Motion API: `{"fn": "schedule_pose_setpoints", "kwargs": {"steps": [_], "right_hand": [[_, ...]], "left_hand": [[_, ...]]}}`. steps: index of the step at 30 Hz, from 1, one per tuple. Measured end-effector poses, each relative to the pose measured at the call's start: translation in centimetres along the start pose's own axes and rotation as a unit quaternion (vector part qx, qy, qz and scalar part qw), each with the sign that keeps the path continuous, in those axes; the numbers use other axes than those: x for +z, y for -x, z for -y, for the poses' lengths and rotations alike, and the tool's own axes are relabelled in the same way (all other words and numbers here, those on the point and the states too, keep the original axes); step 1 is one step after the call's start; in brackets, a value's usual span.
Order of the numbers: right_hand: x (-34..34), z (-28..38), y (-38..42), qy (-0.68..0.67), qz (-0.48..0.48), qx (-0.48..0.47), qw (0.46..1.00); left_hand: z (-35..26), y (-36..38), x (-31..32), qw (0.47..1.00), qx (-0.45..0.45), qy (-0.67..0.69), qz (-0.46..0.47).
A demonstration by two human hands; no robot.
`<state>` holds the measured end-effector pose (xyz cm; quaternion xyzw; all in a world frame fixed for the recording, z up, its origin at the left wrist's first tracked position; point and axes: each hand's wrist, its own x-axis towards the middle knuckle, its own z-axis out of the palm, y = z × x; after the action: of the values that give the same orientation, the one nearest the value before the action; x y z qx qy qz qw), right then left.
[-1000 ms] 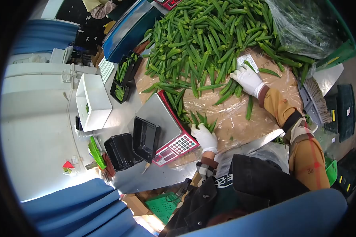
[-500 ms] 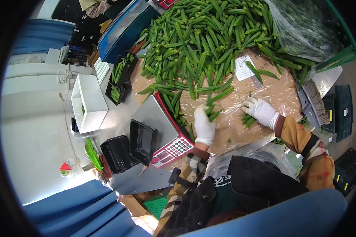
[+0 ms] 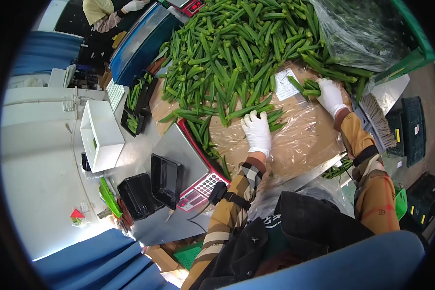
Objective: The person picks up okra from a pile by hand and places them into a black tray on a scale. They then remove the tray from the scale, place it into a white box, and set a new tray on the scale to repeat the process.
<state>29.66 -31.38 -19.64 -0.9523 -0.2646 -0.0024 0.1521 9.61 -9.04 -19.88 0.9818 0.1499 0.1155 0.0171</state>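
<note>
My left hand (image 3: 257,134), in a white glove, is palm down at the near edge of a big okra heap (image 3: 227,58). Its fingers are curled over several okra pods (image 3: 276,119), which stick out on its right. Farther right, my gloved right hand (image 3: 330,98) is closed round a few okra pods (image 3: 311,88), just beside the printed white label (image 3: 285,85). The palms hide part of the pods. Under both hands lies brown cardboard covered in clear film (image 3: 295,145).
Left of my left arm is a red-edged scale (image 3: 179,150) with a black tray (image 3: 166,180) on it. Another black tray (image 3: 139,195) stands beside it. A white bin (image 3: 101,135) is farther left, and a brush (image 3: 376,118) lies at right. Another person's gloved hand (image 3: 135,6) shows at top left.
My right hand has moved up and right with its okra pods, to beside the label. My left hand has moved slightly up and right toward the heap's edge. The whole view has shifted a little.
</note>
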Motion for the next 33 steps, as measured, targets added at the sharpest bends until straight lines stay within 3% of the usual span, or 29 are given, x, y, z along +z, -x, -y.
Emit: {"fn": "schedule_pose_setpoints", "kwargs": {"steps": [3,5,8,11,12,15,17,18,19,20,23,24,25,27,30,31,33], "right_hand": [[-1.9,1.8,-0.4,-0.051,0.03,0.098,0.993],[-3.2,3.4,-0.9,-0.102,0.053,0.164,0.98],[-2.8,5.9,-2.1,-0.139,0.039,0.16,0.977],[3.3,5.5,-2.5,-0.061,-0.01,0.068,0.996],[2.2,6.2,-2.8,-0.068,0.045,0.104,0.991],[0.1,6.4,-2.8,-0.105,0.122,0.157,0.974],[0.1,6.6,-0.7,-0.245,0.059,0.136,0.958],[0.7,6.6,0.4,-0.48,0.083,0.122,0.865],[-0.5,7.7,1.7,-0.555,0.17,0.192,0.791],[-2.4,9.3,3.3,-0.596,0.226,0.226,0.737],[-2.6,14.1,7.5,-0.667,0.296,0.251,0.636],[-1.5,16.0,8.8,-0.707,0.283,0.239,0.602],[-0.4,18.0,10.0,-0.746,0.27,0.226,0.565],[-1.7,21.3,11.2,-0.751,0.263,0.231,0.56],[-2.0,24.9,11.3,-0.749,0.338,0.178,0.541],[-2.4,26.8,11.2,-0.752,0.354,0.164,0.531],[-3.0,31.1,10.8,-0.775,0.376,0.119,0.494]], "left_hand": [[1.2,-0.1,1.0,0.999,0.032,0.026,-0.025],[1.4,-0.8,0.8,0.998,0.032,0.001,0.05],[0.9,-2.0,-0.8,0.996,0.013,-0.012,0.085],[0.7,-2.0,-1.3,0.995,0.003,-0.016,0.096],[0.8,-2.1,-1.4,0.995,0.005,-0.018,0.098],[0.9,-1.5,-2.4,0.991,0.001,0.013,0.133],[1.4,-0.4,-2.3,0.982,-0.05,0.117,0.139],[1.7,0.2,-2.8,0.969,-0.085,0.188,0.139],[2.0,0.9,-3.4,0.948,-0.122,0.257,0.14],[2.4,1.6,-4.1,0.856,-0.177,0.456,0.167],[3.9,3.9,-3.5,0.62,-0.219,0.737,0.161],[3.5,4.3,-5.6,0.58,-0.196,0.776,0.153],[3.3,5.1,-5.9,0.611,-0.181,0.76,0.134],[4.1,5.7,-10.1,0.603,-0.24,0.749,0.132],[8.2,7.4,-13.6,0.63,-0.247,0.724,0.136],[9.6,7.7,-15.5,0.661,-0.254,0.693,0.14],[12.5,8.6,-18.5,0.687,-0.25,0.677,0.091]]}}
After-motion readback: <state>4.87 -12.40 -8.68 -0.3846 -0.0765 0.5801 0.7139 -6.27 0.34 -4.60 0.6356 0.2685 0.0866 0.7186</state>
